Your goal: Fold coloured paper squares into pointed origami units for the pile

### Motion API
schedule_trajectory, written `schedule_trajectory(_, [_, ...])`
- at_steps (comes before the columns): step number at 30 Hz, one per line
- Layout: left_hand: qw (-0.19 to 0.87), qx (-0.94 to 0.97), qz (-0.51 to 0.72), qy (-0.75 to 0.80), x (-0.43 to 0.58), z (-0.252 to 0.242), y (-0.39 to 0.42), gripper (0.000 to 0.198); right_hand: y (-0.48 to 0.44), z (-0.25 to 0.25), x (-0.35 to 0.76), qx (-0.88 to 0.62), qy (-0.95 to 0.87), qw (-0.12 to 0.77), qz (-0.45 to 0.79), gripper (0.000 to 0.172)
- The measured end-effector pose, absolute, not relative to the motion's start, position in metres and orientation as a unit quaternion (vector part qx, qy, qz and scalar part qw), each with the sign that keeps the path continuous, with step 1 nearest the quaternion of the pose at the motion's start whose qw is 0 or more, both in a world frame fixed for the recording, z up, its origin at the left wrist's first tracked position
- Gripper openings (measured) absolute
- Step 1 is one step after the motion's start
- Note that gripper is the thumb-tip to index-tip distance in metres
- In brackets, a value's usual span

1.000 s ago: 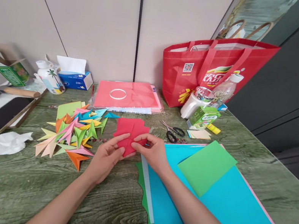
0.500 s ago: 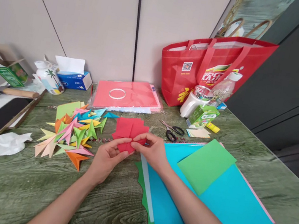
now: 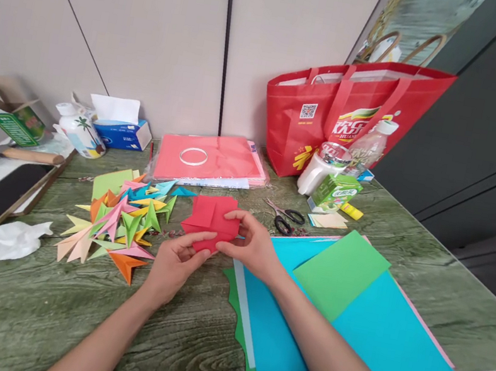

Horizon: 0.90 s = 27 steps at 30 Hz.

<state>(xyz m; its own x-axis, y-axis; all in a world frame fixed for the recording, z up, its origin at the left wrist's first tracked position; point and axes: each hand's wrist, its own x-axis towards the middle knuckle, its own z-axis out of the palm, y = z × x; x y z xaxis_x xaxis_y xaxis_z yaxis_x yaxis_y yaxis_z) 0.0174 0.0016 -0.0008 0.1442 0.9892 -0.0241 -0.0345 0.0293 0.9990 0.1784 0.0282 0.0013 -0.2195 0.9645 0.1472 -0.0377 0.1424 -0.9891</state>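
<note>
A folded red paper (image 3: 211, 214) is held just above the table, its creased layers facing me. My left hand (image 3: 177, 261) pinches its lower edge between thumb and fingers. On its right side, my right hand (image 3: 256, 248) grips the edge, thumb below and index finger lying over the top. To the left is a pile of folded paper pieces (image 3: 132, 216) in orange, green, pink, yellow and blue. Under my right forearm lies a stack of large sheets with a blue sheet (image 3: 374, 342) on top, and a smaller green sheet (image 3: 342, 272) rests on it.
Black-handled scissors (image 3: 287, 218) lie beyond my right hand, near a green box (image 3: 333, 193) and a yellow glue stick (image 3: 351, 211). Behind stand a red bag (image 3: 322, 115) and a blue tissue box (image 3: 125, 133). Crumpled tissue (image 3: 16, 240), a phone (image 3: 1, 193) and a hammer (image 3: 25, 155) are left.
My right hand's fingers have spread and shifted from the paper's lower middle to its right edge. The red paper has turned slightly; my left hand keeps its pinch.
</note>
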Motion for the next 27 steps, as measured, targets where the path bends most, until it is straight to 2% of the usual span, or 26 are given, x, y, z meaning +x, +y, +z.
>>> schedule_trajectory(4, [0.526,0.539,0.455,0.475,0.019,0.005,0.000,0.032,0.023,0.002,0.172,-0.381,-0.581,0.490,0.527,0.077])
schedule_trajectory(8, [0.503,0.559,0.452,0.479,0.020,0.008,0.000,0.030,0.021,0.002,0.168,-0.390,-0.599,0.501,0.488,0.089])
schedule_trajectory(11, [0.497,0.568,0.447,0.479,0.020,0.007,0.000,0.030,0.023,0.001,0.170,-0.401,-0.600,0.506,0.473,0.090])
schedule_trajectory(19, [0.500,0.562,0.449,0.481,0.019,0.007,0.002,0.031,0.033,0.001,0.180,-0.372,-0.498,0.483,0.617,0.085])
schedule_trajectory(27, [0.514,0.552,0.443,0.484,0.018,0.009,0.001,0.030,0.040,0.001,0.190,-0.390,-0.517,0.479,0.593,0.069])
